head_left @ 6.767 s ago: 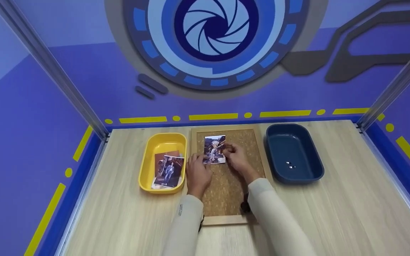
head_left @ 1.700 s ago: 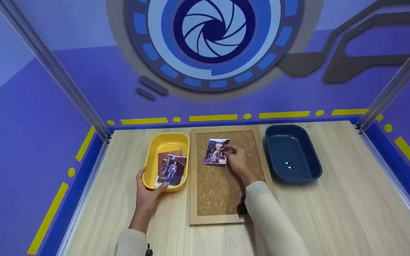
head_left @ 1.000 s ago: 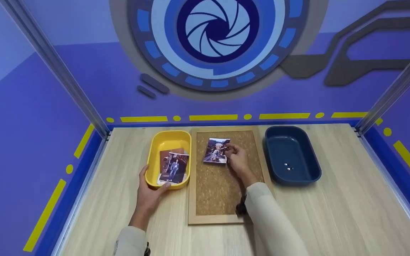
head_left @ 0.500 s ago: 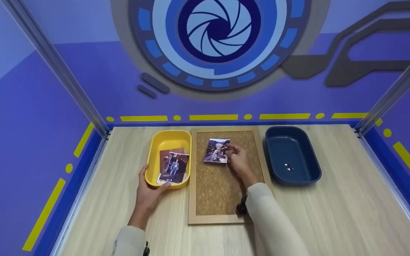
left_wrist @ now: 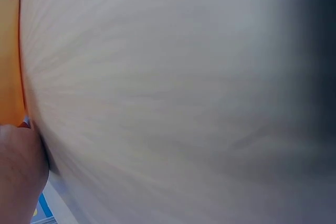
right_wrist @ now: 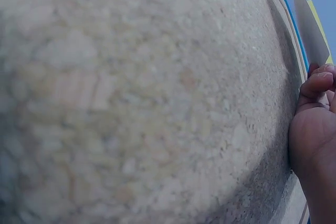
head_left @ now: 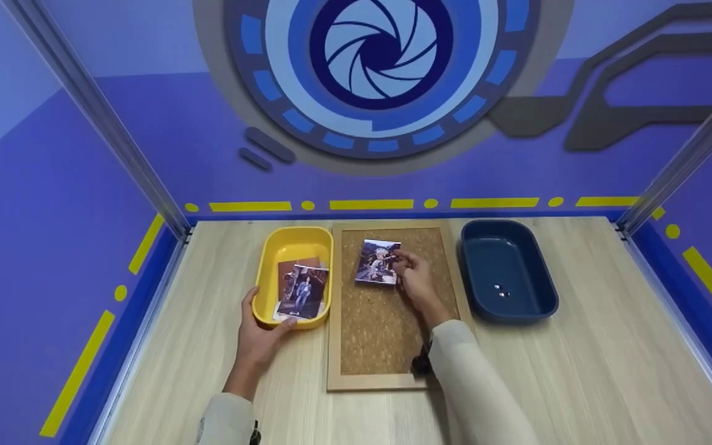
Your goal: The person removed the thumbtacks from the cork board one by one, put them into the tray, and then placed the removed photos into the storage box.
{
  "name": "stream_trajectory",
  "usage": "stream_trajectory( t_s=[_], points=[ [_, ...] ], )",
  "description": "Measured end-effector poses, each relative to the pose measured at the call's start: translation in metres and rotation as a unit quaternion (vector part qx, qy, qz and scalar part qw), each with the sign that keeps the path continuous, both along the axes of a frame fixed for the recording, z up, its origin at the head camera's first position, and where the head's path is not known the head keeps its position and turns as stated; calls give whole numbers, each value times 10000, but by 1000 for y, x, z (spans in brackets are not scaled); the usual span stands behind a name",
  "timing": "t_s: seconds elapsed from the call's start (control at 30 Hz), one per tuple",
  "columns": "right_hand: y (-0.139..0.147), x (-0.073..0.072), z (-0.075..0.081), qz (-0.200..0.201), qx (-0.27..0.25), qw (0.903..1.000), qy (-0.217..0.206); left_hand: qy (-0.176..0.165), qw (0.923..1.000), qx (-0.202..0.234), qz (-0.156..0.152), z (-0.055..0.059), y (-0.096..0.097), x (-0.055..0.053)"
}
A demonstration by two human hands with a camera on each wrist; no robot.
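Observation:
My right hand (head_left: 418, 279) pinches the right edge of a small photo print (head_left: 376, 262) over the upper part of a framed cork board (head_left: 377, 340). In the right wrist view, the photo (right_wrist: 310, 24) stands tilted up off the cork, its pale back showing. My left hand (head_left: 260, 340) grips the near left corner of a yellow tray (head_left: 285, 238), thumb at the front rim and fingers along the left side. Inside that tray lie several overlapping prints, topped by a photo of a standing figure (head_left: 303, 292). The left wrist view shows the yellow tray's wall (left_wrist: 9, 56) beside part of the hand.
A dark blue tray (head_left: 504, 253) stands right of the board, with a few tiny shiny pieces (head_left: 502, 291) in it. Everything rests on a light wood table (head_left: 609, 346). A printed blue-purple wall (head_left: 393, 179) closes off the back, with side panels left and right.
Since the oldest frame, my left hand has left the photo and taken hold of the yellow tray, which sits slightly further right. The photo shifted slightly right. Over the last second, almost nothing moved.

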State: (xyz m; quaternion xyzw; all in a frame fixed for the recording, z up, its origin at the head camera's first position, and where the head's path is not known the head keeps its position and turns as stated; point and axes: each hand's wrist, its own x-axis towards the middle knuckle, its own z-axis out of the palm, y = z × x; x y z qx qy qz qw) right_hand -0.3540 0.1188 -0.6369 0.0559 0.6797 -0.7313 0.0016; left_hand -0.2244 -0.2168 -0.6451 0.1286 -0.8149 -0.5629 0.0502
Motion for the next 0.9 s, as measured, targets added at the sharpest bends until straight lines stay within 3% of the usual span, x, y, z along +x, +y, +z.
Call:
stream_trajectory(
  t_s=[0.63,0.9],
  points=[
    [-1,3,-1,77,210,9997,77,-200,9998,-96,29,2,1,1],
    [0,2,0,139,5,9998,110,54,9999,117,-25,1,0,0]
  ],
)
